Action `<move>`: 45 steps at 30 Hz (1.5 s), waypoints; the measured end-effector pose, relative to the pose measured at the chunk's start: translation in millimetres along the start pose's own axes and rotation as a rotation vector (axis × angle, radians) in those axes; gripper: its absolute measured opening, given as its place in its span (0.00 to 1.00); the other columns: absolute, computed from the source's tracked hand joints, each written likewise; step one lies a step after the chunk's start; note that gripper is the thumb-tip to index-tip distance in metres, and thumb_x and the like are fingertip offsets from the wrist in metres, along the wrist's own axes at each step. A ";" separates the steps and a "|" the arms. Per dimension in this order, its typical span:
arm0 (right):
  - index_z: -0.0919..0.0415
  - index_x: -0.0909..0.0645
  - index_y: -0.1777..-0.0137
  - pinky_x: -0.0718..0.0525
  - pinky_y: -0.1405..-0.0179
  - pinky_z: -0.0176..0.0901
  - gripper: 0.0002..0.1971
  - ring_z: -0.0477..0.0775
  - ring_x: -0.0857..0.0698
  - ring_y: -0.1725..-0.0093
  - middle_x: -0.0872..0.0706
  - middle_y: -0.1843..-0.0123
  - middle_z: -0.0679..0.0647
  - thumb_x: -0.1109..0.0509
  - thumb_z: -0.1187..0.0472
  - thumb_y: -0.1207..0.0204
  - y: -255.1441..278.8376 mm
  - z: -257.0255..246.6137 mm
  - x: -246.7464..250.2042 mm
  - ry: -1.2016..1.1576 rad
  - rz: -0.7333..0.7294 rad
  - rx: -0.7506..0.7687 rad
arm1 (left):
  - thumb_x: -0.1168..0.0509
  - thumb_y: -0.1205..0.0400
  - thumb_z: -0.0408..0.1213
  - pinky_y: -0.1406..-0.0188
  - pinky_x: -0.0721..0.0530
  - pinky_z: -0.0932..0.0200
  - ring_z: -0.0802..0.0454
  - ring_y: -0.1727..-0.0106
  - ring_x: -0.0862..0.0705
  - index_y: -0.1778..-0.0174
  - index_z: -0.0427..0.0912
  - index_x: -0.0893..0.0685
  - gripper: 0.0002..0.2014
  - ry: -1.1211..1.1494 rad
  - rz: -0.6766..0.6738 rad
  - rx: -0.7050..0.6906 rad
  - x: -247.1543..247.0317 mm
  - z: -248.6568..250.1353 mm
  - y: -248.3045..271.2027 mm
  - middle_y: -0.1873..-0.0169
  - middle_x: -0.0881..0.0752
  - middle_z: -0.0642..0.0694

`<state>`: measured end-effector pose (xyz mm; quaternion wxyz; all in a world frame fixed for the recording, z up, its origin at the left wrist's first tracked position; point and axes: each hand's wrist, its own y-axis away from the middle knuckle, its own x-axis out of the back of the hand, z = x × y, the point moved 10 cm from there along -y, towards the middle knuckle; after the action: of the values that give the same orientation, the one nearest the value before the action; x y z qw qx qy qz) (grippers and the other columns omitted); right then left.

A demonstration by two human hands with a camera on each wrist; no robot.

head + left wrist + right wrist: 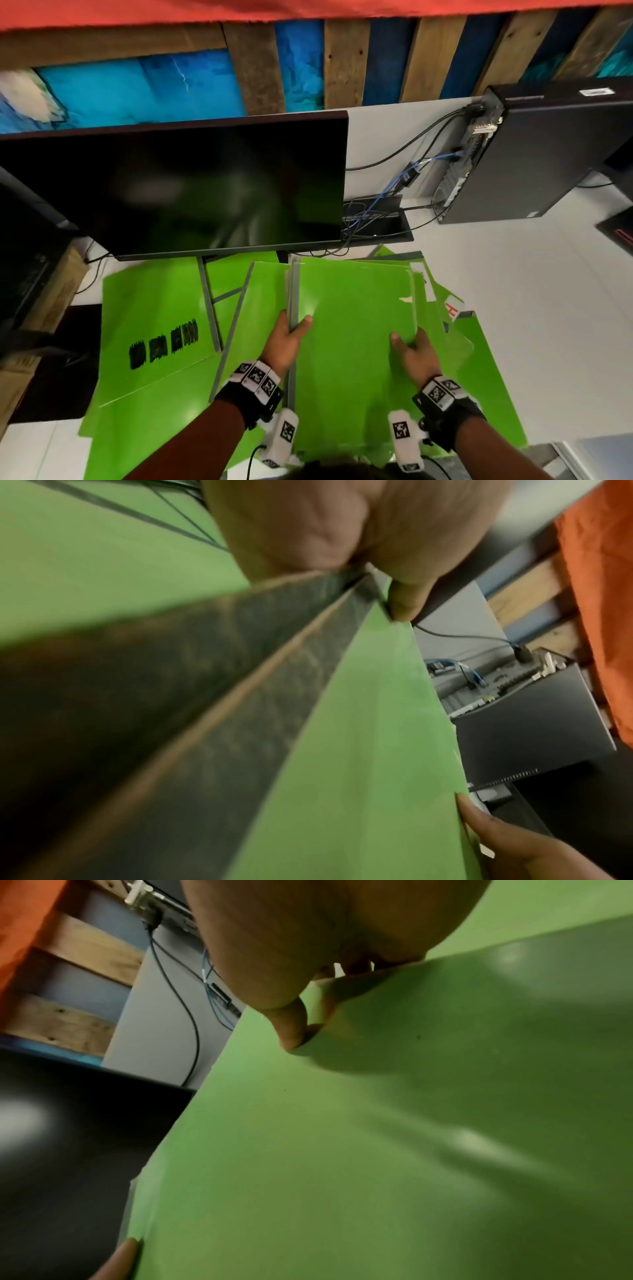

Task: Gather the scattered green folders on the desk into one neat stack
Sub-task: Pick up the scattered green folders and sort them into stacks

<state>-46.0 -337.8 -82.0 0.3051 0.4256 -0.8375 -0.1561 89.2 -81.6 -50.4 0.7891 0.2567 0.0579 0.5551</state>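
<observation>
Green folder bundle (pixel 352 342): left hand (pixel 286 342) clamps spine edge, right hand (pixel 416 353) pinches opposite edge, likely squaring it; loose folders (pixel 154 325) remain left of grip.

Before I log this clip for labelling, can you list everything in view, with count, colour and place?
held folders: a few, exact count unclear, green with grey spines, gripped at centre.
loose folders: several, green, spread on the desk around and under the held ones; one at left has black scribbles.
monitor: one, black, behind the folders.
computer: one, dark grey, lying far right.
cables: several, black and blue, between monitor and computer.
desk: one, white.
box: one, brown cardboard, far left.
left hand: grips the held folders' left edge.
right hand: grips their right edge.
</observation>
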 end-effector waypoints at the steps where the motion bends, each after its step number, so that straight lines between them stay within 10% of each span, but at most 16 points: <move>1: 0.61 0.27 0.31 0.20 0.42 0.50 0.21 0.62 0.16 0.41 0.15 0.42 0.58 0.30 0.56 0.22 0.3 -4.1 -5.3 0.023 -0.022 -0.001 | 0.34 0.18 0.45 0.40 0.26 0.54 0.44 0.38 0.21 0.34 0.43 0.27 0.19 0.037 0.020 0.024 6.5 -5.8 3.7 0.46 0.17 0.47; 9: 0.48 0.62 0.16 0.37 0.25 0.47 0.49 0.59 0.40 0.18 0.45 0.16 0.53 0.29 0.67 0.24 18.1 -47.9 -52.6 0.184 -0.306 0.128 | 0.29 0.45 0.75 0.21 0.42 0.54 0.58 0.22 0.38 0.16 0.52 0.54 0.66 0.145 -0.054 -0.001 49.1 -18.2 21.5 0.21 0.40 0.56; 14: 0.50 0.48 0.16 0.33 0.26 0.47 0.45 0.59 0.38 0.19 0.39 0.17 0.57 0.29 0.74 0.27 20.2 -51.1 -59.9 0.107 -0.315 0.090 | 0.31 0.20 0.36 0.20 0.42 0.53 0.58 0.20 0.39 0.17 0.59 0.52 0.43 0.274 0.005 -0.079 66.3 -18.6 33.3 0.20 0.41 0.58; 20: 0.54 0.49 0.21 0.21 0.69 0.22 0.42 0.40 0.22 0.52 0.27 0.33 0.50 0.31 0.78 0.27 37.2 -56.2 -93.2 0.102 -0.491 0.090 | 0.32 0.19 0.36 0.21 0.44 0.55 0.62 0.21 0.47 0.17 0.59 0.57 0.45 -0.046 0.131 -0.142 91.0 -30.1 43.1 0.26 0.52 0.74; 26: 0.58 0.44 0.23 0.21 0.46 0.38 0.32 0.56 0.17 0.41 0.19 0.33 0.62 0.30 0.59 0.22 41.7 -68.0 -118.2 0.455 -0.493 0.234 | 0.29 0.22 0.40 0.31 0.28 0.49 0.48 0.30 0.26 0.18 0.44 0.44 0.40 -0.021 0.330 0.048 133.7 -62.4 40.1 0.26 0.29 0.47; 30: 0.51 0.27 0.28 0.16 0.44 0.49 0.23 0.56 0.14 0.51 0.13 0.42 0.60 0.31 0.54 0.22 20.9 -78.6 -91.4 0.576 -0.239 0.359 | 0.28 0.25 0.51 0.53 0.21 0.53 0.43 0.53 0.18 0.38 0.40 0.25 0.26 -0.176 0.379 0.147 148.5 -78.5 31.1 0.48 0.15 0.40; 34: 0.54 0.39 0.20 0.32 0.28 0.65 0.42 0.64 0.35 0.23 0.36 0.21 0.61 0.26 0.41 0.31 -4.6 -35.3 -3.0 0.767 0.163 0.019 | 0.31 0.22 0.51 0.53 0.19 0.48 0.40 0.56 0.17 0.42 0.40 0.25 0.21 -0.238 0.407 0.154 154.7 -82.9 23.1 0.54 0.16 0.41; 38: 0.64 0.47 0.18 0.34 0.26 0.66 0.61 0.68 0.38 0.21 0.38 0.21 0.68 0.21 0.33 0.44 -19.7 16.2 52.0 0.740 0.209 -0.214 | 0.32 0.20 0.46 0.63 0.28 0.53 0.45 0.63 0.24 0.44 0.33 0.22 0.19 -0.225 0.367 0.135 152.6 -86.2 19.6 0.63 0.20 0.43; 45: 0.67 0.27 0.28 0.20 0.37 0.55 0.41 0.66 0.16 0.38 0.16 0.35 0.66 0.15 0.55 0.39 -39.0 27.4 93.0 0.398 0.139 -0.166 | 0.33 0.18 0.41 0.56 0.26 0.51 0.44 0.57 0.23 0.47 0.36 0.23 0.12 -0.105 0.369 0.071 158.3 -83.3 25.9 0.60 0.20 0.41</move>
<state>-81.5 -435.9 -88.1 0.5085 0.3625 -0.7724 -0.1160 95.6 96.7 -79.4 0.6665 0.3190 -0.0117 0.6737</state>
